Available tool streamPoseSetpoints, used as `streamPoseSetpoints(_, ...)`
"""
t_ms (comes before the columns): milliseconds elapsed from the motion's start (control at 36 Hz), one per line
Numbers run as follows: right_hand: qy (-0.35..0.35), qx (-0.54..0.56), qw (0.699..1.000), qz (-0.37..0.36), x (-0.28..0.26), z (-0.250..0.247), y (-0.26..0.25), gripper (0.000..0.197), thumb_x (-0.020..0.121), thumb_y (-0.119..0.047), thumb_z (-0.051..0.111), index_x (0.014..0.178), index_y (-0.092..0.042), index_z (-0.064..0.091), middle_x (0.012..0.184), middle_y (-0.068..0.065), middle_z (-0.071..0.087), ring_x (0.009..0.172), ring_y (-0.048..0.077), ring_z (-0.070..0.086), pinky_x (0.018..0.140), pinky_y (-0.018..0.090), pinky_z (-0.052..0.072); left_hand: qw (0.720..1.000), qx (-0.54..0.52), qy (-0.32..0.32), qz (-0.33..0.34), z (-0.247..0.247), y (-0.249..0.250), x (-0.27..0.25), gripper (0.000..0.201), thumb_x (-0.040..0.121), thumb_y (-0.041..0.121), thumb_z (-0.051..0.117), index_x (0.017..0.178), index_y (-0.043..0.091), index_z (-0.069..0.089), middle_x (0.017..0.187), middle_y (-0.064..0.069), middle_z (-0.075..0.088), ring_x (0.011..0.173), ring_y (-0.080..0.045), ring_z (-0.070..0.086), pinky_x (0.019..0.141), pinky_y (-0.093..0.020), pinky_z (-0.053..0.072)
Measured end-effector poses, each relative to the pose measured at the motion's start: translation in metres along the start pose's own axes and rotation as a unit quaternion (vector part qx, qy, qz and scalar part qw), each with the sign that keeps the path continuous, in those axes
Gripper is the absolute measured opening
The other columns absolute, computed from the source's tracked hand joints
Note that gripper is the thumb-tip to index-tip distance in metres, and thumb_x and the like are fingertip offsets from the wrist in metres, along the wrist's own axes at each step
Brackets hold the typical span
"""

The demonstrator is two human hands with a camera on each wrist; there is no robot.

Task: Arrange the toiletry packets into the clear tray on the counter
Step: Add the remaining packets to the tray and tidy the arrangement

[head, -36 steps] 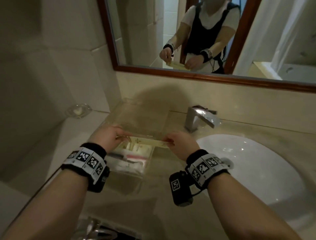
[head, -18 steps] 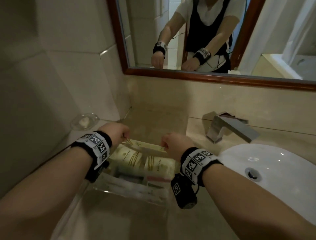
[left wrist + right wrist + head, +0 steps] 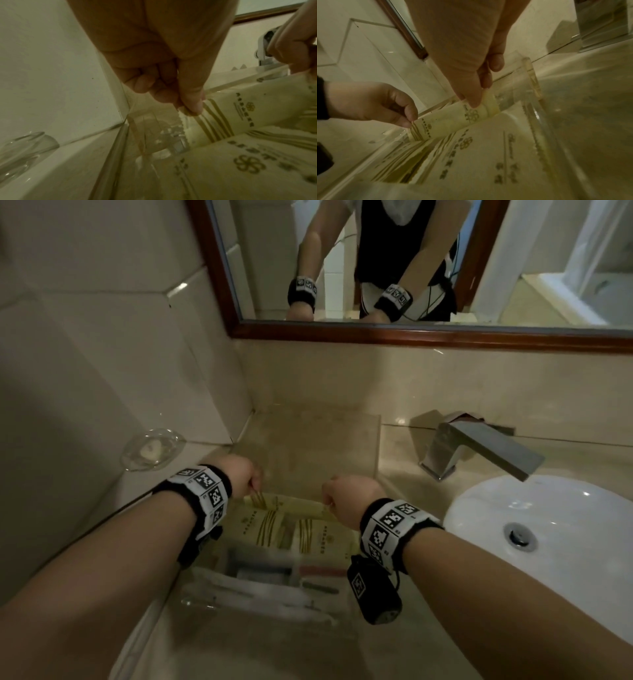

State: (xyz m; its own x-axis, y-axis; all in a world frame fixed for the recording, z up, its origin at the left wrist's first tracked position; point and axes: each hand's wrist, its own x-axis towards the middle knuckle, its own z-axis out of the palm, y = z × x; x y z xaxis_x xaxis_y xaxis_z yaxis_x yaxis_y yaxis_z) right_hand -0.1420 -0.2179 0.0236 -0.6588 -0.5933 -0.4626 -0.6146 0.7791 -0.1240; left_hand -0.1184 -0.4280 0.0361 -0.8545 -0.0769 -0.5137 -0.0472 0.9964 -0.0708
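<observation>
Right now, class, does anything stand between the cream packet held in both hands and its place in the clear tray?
Nothing visible does. The left hand and right hand pinch the cream gold-striped packet by its ends, just above other cream packets already lying in the clear plastic tray.

A glass soap dish sits left of the left hand. A chrome faucet overhangs the white sink basin, right of the right hand.

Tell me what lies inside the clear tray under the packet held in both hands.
In the clear acrylic tray, cream packets with gold stripes lie flat beneath the held cream packet. Nearer sit white sachets and a red-tipped item. Anything beneath these is covered.
</observation>
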Motion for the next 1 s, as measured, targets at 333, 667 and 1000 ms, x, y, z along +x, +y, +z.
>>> streamPoseSetpoints(333,0.014,-0.005,1.000,-0.025,-0.003,0.001,-0.002,0.027,0.094,-0.009,0.046,0.119,-0.013,0.054,0.123,0.007,0.056,0.105,0.027,0.059,0.078,0.034,0.049,0.997,0.013,-0.070,0.003,0.000,0.004,0.011,0.019,0.092,0.010,0.053,0.110,0.013,0.059,0.116,-0.004,0.054,0.097,-0.016,0.048,0.066,-0.021,0.038)
streamPoseSetpoints(667,0.001,-0.011,0.999,-0.030,-0.003,0.001,-0.011,0.028,0.094,-0.007,0.045,0.120,-0.012,0.054,0.123,0.008,0.056,0.106,0.029,0.059,0.083,0.037,0.051,1.000,-0.019,-0.020,-0.001,0.006,0.001,-0.004,0.027,0.091,0.022,0.057,0.117,0.020,0.063,0.123,0.002,0.062,0.112,-0.018,0.058,0.095,-0.024,0.045)
streamPoseSetpoints(1000,0.020,0.046,0.999,-0.001,-0.006,0.007,0.000,0.033,0.095,-0.014,0.045,0.128,-0.018,0.052,0.131,0.006,0.050,0.114,0.028,0.055,0.089,0.037,0.048,0.999,-0.041,0.024,-0.010,0.009,0.012,-0.010,0.025,0.092,0.020,0.053,0.114,0.019,0.064,0.120,-0.003,0.064,0.109,-0.021,0.060,0.086,-0.023,0.047)
